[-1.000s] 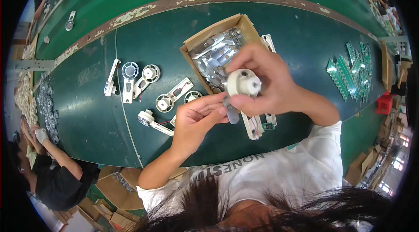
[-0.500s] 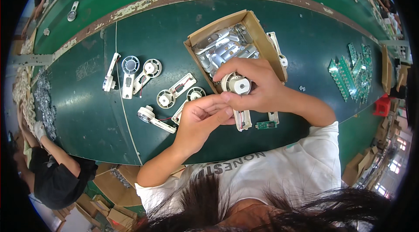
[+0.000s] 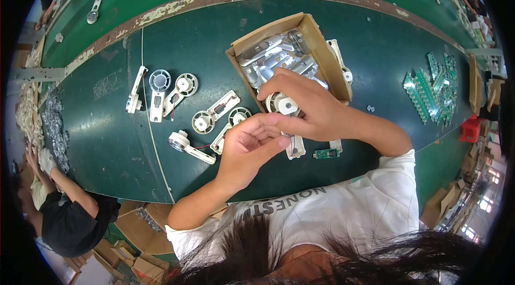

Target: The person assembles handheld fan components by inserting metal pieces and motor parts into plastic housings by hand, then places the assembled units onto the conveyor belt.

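Observation:
My right hand [image 3: 316,110] grips a white handheld-fan body [image 3: 282,104] by its round motor head, thumb below and fingers curled over the top. The fan's handle [image 3: 294,148] shows beneath that thumb, tilted toward me. My left hand [image 3: 244,148] is closed with the palm up, its fingertips meeting my right thumb and its thumb at the handle's left edge; what its curled fingers pinch is partly hidden. Close to the handle lies a small green circuit board [image 3: 326,153]. Left of my hands, a fan body [image 3: 214,111] with a red wire lies on the table.
A cardboard box [image 3: 343,78] of silver shells stands just beyond my hands. Several more fan bodies [image 3: 160,94] lie to the left. Green circuit-board panels [image 3: 432,89] are piled at the right. At far left, a co-worker's gloved hand [image 3: 47,160] is beside heaped small parts [image 3: 55,124].
My right hand and the fan body have shifted slightly left, and the fingers now cover more of the motor head. My left hand stays nearly in place.

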Tool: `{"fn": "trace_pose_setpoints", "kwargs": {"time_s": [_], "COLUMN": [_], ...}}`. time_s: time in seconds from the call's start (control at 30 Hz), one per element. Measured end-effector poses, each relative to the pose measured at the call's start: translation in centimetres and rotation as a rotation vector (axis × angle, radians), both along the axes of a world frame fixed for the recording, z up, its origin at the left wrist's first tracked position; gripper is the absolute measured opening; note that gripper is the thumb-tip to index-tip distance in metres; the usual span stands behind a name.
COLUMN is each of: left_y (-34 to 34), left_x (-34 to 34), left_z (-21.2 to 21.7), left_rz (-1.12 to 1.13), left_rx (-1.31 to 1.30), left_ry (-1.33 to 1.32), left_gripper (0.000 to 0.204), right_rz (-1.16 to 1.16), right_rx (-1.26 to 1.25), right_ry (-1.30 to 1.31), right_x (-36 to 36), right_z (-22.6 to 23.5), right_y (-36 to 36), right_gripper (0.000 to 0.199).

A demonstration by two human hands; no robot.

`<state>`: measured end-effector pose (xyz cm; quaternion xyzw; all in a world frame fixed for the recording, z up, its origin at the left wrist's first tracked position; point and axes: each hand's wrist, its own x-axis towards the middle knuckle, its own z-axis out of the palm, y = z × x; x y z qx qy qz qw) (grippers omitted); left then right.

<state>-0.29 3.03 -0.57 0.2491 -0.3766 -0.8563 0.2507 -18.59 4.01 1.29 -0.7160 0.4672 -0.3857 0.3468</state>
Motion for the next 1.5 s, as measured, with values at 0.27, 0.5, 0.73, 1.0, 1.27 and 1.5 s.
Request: {"fn": "trace_pose_setpoints", "kwargs": {"time_s": [0.27, 0.5, 0.73, 1.0, 1.27, 1.5], "left_y": [0.7, 1.9, 2.5, 0.5, -0.7, -1.1], "left_x": [0.0, -0.5, -1.0, -0.6, 0.0, 0.6], "left_z": [0.0, -0.2, 0.3, 0.4, 1.7, 1.3], "left_rz": [0.023, 0.203, 0.251, 0.198, 0.177, -0.099], "left_rx": [-0.01, -0.206, -0.325, -0.527, -0.163, -0.372], "left_ry": [0.05, 0.038, 0.039, -0.03, -0.094, -0.113], "left_gripper": [0.022, 0.056, 0.062, 0.061, 0.058, 0.032], "right_rz": [0.091, 0.024, 0.022, -0.048, -0.077, -0.047], "right_rx": [-0.047, -0.114, -0.109, 0.401, 0.499, 0.538], "right_ry": [-0.033, 0.014, -0.073, -0.353, -0.502, -0.583], "right_x": [0.2, 0.8, 0.7, -0.1, -0.7, -0.9], "right_z": [-0.8, -1.0, -1.0, 1.8, 1.7, 1.9], "right_y": [0.3, 0.6, 0.6, 0.4, 0.2, 0.2], "right_gripper": [0.031, 0.036, 0.031, 0.033, 0.025, 0.023]}}
